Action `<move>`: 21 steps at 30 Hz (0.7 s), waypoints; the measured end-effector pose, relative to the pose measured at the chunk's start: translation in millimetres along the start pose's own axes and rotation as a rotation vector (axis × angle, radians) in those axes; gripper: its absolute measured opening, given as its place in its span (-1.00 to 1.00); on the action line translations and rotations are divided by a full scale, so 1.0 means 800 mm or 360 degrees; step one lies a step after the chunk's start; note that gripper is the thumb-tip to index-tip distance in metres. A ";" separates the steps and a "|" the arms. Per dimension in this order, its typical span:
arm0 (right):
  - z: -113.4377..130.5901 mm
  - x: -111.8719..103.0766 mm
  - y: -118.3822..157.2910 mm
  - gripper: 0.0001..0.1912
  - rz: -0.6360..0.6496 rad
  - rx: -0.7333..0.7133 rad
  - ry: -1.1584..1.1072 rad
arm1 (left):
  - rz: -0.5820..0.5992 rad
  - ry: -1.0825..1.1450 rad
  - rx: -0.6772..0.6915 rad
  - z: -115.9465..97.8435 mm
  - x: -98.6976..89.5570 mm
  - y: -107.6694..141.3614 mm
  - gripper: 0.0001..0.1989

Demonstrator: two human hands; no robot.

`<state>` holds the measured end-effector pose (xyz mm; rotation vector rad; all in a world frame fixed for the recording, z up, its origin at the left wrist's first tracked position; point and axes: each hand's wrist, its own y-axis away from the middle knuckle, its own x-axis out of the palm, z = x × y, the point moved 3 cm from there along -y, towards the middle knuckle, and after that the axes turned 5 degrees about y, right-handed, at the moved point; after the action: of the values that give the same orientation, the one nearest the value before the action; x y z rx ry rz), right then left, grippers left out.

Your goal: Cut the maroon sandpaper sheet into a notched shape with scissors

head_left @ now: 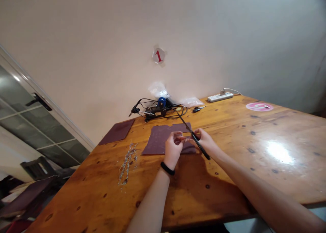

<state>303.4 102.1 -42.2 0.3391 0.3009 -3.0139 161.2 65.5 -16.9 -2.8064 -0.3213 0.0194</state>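
My left hand (pixel 175 145), with a black band on its wrist, is closed in a pinch over a dark purple sheet (pixel 158 139). What its fingertips grip is too small to make out. My right hand (pixel 203 141) is closed around a black-handled long tool (pixel 197 141), which looks like scissors or tweezers and points up and left. The two hands' fingertips nearly meet above the sheet. To the left of the sheet, a tangle of small silvery beaded strands (pixel 127 163) lies on the wooden table (pixel 102 195).
Another purple sheet (pixel 118 132) lies at the table's left edge. Along the back are a black device with cables (pixel 155 111), clear plastic bags (pixel 191 102), a small dark object (pixel 196 109) and a white power strip (pixel 220 97). A pink round sticker (pixel 259 106) is at the right.
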 end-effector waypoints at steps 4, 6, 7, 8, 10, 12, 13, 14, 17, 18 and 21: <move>0.000 -0.001 -0.002 -0.70 -0.0025 -0.0031 0.0001 | -0.0007 0.0040 -0.0028 0.001 0.000 -0.001 -0.71; 0.001 -0.001 -0.002 -0.70 -0.0030 -0.0045 -0.0013 | -0.0018 0.0080 -0.0048 0.003 0.000 -0.002 -0.70; 0.001 0.000 -0.002 -0.70 -0.0027 -0.0051 -0.0028 | -0.0024 0.0104 -0.0063 0.004 -0.001 -0.003 -0.70; 0.002 0.000 -0.002 -0.70 -0.0020 -0.0056 -0.0050 | -0.0028 0.0130 -0.0082 0.004 -0.002 -0.004 -0.69; 0.005 0.001 -0.001 -0.70 0.0003 -0.0063 -0.0106 | -0.0034 0.0187 -0.0139 0.005 -0.004 -0.005 -0.66; 0.009 0.002 -0.001 -0.68 0.0024 -0.0070 -0.0170 | -0.0033 0.0254 -0.0221 0.004 -0.007 -0.004 -0.60; 0.011 0.003 -0.001 -0.66 0.0034 -0.0073 -0.0204 | -0.0030 0.0292 -0.0267 0.004 -0.009 -0.004 -0.56; 0.013 0.003 -0.002 -0.65 0.0042 -0.0076 -0.0238 | -0.0027 0.0331 -0.0312 0.003 -0.009 -0.003 -0.53; 0.018 0.005 -0.003 -0.63 0.0064 -0.0080 -0.0334 | -0.0028 0.0428 -0.0401 0.000 -0.010 0.001 -0.48; 0.018 0.005 -0.003 -0.62 0.0066 -0.0077 -0.0358 | -0.0034 0.0444 -0.0409 -0.002 -0.010 0.001 -0.48; 0.020 0.005 -0.003 -0.61 0.0063 -0.0056 -0.0399 | -0.0053 0.0442 -0.0392 -0.005 -0.009 0.002 -0.48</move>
<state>295.7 101.0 -27.3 -0.0360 0.3206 -2.9632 155.0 61.0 -14.2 -2.9908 -0.3218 -0.4418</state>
